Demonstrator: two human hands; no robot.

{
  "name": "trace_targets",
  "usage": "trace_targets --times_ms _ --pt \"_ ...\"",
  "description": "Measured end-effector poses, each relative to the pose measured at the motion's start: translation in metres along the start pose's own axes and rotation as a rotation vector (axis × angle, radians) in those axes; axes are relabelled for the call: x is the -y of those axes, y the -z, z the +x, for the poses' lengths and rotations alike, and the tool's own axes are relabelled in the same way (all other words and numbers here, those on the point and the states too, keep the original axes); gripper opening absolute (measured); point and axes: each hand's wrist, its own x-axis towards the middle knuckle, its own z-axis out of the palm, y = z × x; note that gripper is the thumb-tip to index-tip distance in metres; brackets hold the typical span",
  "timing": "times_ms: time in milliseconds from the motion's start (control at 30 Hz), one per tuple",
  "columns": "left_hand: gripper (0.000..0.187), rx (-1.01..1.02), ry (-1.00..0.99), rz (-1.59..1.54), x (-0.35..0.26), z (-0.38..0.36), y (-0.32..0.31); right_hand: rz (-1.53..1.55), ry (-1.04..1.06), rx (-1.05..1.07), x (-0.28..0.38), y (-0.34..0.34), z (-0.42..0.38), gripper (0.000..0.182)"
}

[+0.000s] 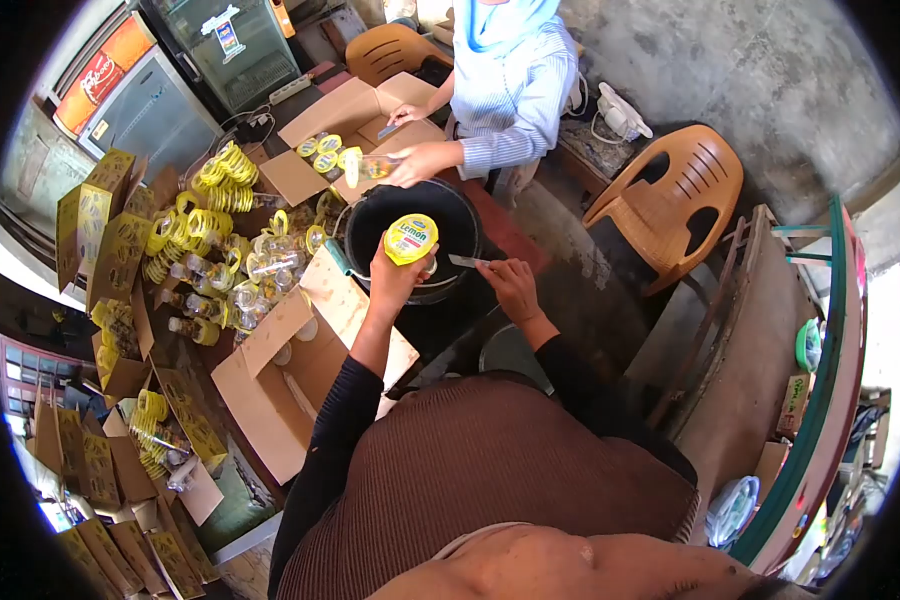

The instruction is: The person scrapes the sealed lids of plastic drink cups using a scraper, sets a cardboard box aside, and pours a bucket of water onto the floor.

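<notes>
My left hand (394, 278) is closed around a plastic cup with a yellow lid (411, 239) marked "Lemon", held over the black bucket (461, 209). To its right, my right hand (513, 290) grips a small knife (464, 261), its blade pointing left toward the cup and apart from it. The bucket's inside is dark, so I cannot make out its contents. Across from me, a co-worker's hand (425, 163) holds a clear cup with a yellow lid (353, 167), and the other hand (407, 114) holds a thin tool.
Clear bottles with yellow rings (260, 265) are heaped at the left. An open cardboard box (260, 385) stands beside my left arm; another box (335, 112) near the co-worker contains yellow-lidded cups. An orange-brown chair (685, 205) and a green-edged bench (750, 350) are at the right.
</notes>
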Motion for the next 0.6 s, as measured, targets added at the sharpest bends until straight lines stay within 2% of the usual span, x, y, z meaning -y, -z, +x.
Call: trace_targets --times_ms 133,233,300,333,400,433,500,533,567,600 --pt "0.046 -0.06 0.027 -0.002 0.01 -0.001 0.01 -0.047 0.043 0.033 -0.02 0.02 -0.016 0.037" --pt "0.047 -0.073 0.023 -0.021 0.012 -0.001 0.012 -0.021 -0.003 0.078 -0.034 0.033 -0.022 0.033" --pt "0.047 -0.072 0.023 -0.008 0.013 -0.001 0.012 0.006 -0.202 0.0 -0.04 0.032 -0.019 0.027" --pt "0.047 -0.062 0.021 0.01 0.013 -0.002 0.011 0.007 -0.197 0.004 -0.04 0.028 -0.016 0.027" --pt "0.046 -0.043 0.02 0.023 0.014 -0.002 0.011 0.517 -0.66 0.062 -0.032 0.015 -0.007 0.021" --pt "0.045 -0.02 0.015 0.041 0.013 -0.002 0.011 0.518 -0.659 0.06 -0.026 0.01 -0.004 0.021" --pt "0.045 -0.017 0.007 0.046 0.01 -0.004 0.011 1.047 -1.037 0.243 -0.018 0.002 0.003 0.02" --pt "0.045 -0.013 0.001 0.049 0.008 -0.005 0.011 1.183 -1.115 0.291 -0.017 -0.002 0.001 0.019" --pt "0.045 -0.016 -0.003 0.051 0.009 -0.005 0.011 1.186 -1.11 0.291 -0.019 -0.005 -0.004 0.019" --pt "0.044 -0.019 -0.006 0.039 0.011 -0.005 0.012 1.042 -1.116 0.288 -0.024 -0.007 -0.011 0.019"
